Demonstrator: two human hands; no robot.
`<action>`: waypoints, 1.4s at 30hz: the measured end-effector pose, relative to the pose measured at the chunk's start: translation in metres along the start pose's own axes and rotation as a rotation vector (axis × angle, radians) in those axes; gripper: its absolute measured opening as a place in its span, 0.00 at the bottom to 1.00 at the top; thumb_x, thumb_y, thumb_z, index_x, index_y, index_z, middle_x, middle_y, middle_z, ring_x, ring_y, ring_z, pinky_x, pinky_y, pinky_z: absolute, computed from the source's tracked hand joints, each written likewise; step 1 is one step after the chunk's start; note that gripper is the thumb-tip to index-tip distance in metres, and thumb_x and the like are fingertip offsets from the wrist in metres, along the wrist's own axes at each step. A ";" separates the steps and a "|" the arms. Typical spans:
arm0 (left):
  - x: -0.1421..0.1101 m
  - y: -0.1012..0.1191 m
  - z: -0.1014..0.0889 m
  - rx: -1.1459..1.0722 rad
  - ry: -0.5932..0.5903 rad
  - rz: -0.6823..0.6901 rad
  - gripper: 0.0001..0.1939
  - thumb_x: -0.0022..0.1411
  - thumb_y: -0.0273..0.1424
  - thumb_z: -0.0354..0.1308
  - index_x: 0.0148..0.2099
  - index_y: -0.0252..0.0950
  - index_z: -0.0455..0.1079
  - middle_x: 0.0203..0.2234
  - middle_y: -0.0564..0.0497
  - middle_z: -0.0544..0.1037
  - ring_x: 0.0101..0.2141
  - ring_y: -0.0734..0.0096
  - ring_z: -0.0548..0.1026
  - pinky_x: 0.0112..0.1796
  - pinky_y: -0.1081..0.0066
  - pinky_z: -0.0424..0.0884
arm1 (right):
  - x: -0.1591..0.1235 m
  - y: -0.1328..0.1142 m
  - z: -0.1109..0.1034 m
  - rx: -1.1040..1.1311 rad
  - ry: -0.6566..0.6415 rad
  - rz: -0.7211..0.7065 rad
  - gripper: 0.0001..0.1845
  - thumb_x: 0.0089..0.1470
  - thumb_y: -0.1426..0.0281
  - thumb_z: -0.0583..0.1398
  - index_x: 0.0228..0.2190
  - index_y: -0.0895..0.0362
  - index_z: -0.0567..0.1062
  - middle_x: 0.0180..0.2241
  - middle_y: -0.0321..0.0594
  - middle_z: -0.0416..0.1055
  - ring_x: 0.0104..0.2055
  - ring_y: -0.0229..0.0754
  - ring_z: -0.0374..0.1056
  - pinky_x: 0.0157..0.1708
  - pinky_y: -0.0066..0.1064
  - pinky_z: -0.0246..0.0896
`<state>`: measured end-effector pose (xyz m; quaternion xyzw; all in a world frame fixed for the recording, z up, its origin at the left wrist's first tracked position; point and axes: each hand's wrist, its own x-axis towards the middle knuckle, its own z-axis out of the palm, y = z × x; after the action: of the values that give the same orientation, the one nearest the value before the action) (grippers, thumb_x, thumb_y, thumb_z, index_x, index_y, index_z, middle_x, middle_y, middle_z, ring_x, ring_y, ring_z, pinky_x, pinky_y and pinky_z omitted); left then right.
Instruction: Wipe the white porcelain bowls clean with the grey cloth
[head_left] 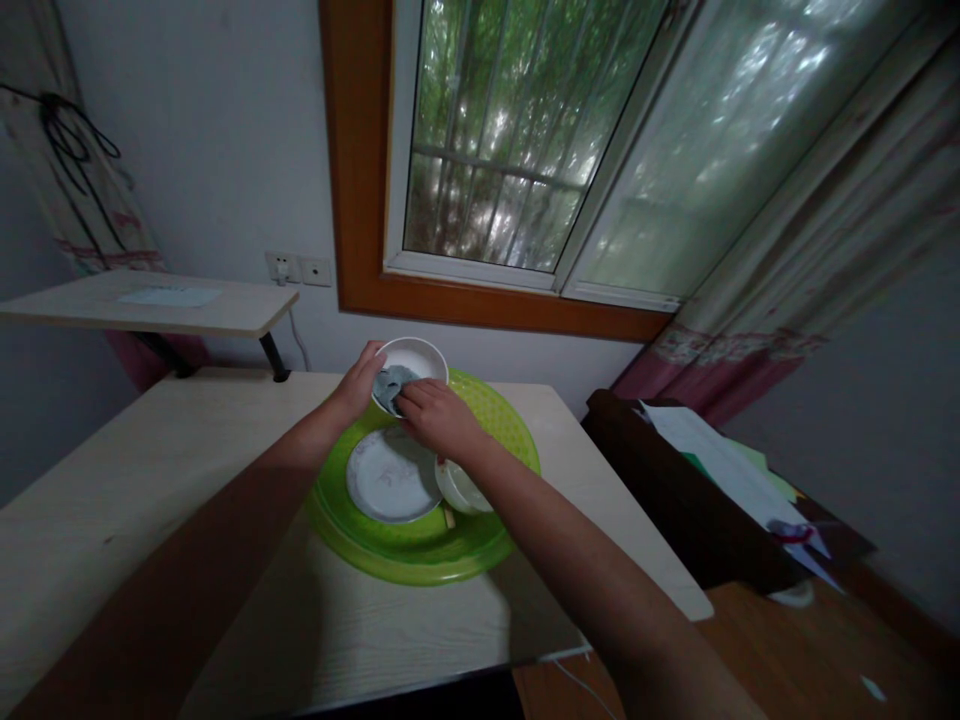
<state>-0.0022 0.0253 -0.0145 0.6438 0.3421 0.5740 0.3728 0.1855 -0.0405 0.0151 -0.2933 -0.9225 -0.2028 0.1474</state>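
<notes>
My left hand [358,388] grips the left rim of a white bowl [420,357], which is tilted above the far side of a green basin [420,573]. Inside the bowl is a grey-blue cloth [390,385]. My right hand [439,415] reaches over the bowl's near edge, its fingers closed on the cloth against the inner wall. Below the hands a white plate [391,475] lies in the basin. A second bowl [459,487] stands to its right, partly covered by my right forearm. A short light-wood piece [449,516] shows by the plate.
The basin stands on a pale wooden table [247,420]. A raised shelf [150,310] is at the left, bearing a sheet of paper [171,297]. Behind are a window [517,140] and a wall socket [298,269]. Papers [720,450] lie on a dark brown piece of furniture [652,480] at right.
</notes>
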 end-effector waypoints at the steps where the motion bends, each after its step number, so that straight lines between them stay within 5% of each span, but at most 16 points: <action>1: 0.000 -0.001 0.000 -0.012 -0.017 -0.014 0.17 0.64 0.46 0.49 0.47 0.40 0.66 0.37 0.51 0.74 0.38 0.67 0.72 0.43 0.67 0.70 | -0.001 0.000 0.002 0.012 0.023 -0.021 0.16 0.62 0.66 0.60 0.50 0.61 0.74 0.51 0.52 0.73 0.57 0.51 0.66 0.61 0.43 0.56; 11: -0.002 0.000 0.006 -0.113 -0.049 -0.070 0.17 0.65 0.46 0.50 0.47 0.39 0.66 0.39 0.50 0.75 0.42 0.66 0.73 0.49 0.65 0.70 | -0.004 -0.002 0.001 0.035 0.079 0.029 0.30 0.63 0.50 0.56 0.53 0.62 0.73 0.63 0.57 0.63 0.70 0.57 0.51 0.70 0.55 0.37; 18: 0.004 -0.008 0.002 -0.257 -0.021 -0.052 0.16 0.65 0.45 0.52 0.45 0.39 0.66 0.35 0.52 0.73 0.38 0.69 0.72 0.43 0.69 0.70 | -0.005 0.004 -0.012 0.082 0.138 0.125 0.33 0.63 0.49 0.56 0.55 0.63 0.71 0.53 0.55 0.73 0.58 0.57 0.64 0.62 0.51 0.55; 22: 0.004 -0.011 0.000 -0.178 -0.029 -0.026 0.16 0.65 0.46 0.52 0.44 0.39 0.67 0.35 0.53 0.73 0.37 0.69 0.71 0.42 0.70 0.69 | -0.007 0.005 -0.012 0.120 0.160 0.010 0.26 0.66 0.54 0.54 0.54 0.60 0.72 0.54 0.51 0.72 0.54 0.53 0.66 0.54 0.46 0.63; 26: 0.003 -0.011 0.001 -0.080 -0.040 -0.004 0.17 0.66 0.47 0.51 0.45 0.39 0.67 0.38 0.52 0.73 0.41 0.68 0.71 0.48 0.69 0.67 | -0.007 0.001 -0.005 0.153 0.141 -0.106 0.28 0.67 0.54 0.53 0.60 0.58 0.67 0.60 0.50 0.68 0.59 0.51 0.64 0.58 0.45 0.61; 36: -0.001 -0.001 0.003 0.010 -0.114 0.004 0.21 0.67 0.48 0.49 0.48 0.35 0.67 0.42 0.47 0.75 0.45 0.63 0.71 0.50 0.65 0.68 | -0.008 0.005 0.004 0.021 0.073 0.093 0.38 0.62 0.47 0.56 0.60 0.62 0.68 0.61 0.56 0.66 0.65 0.59 0.58 0.68 0.54 0.44; 42: -0.001 0.000 0.003 0.035 -0.053 -0.060 0.22 0.66 0.49 0.48 0.50 0.37 0.65 0.39 0.50 0.74 0.39 0.66 0.72 0.42 0.67 0.69 | -0.006 0.002 -0.004 -0.049 0.027 0.191 0.35 0.62 0.50 0.58 0.55 0.68 0.71 0.55 0.60 0.70 0.59 0.59 0.63 0.61 0.48 0.54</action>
<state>0.0004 0.0238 -0.0155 0.6547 0.3615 0.5393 0.3872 0.1917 -0.0438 0.0173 -0.3805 -0.8832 -0.2141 0.1713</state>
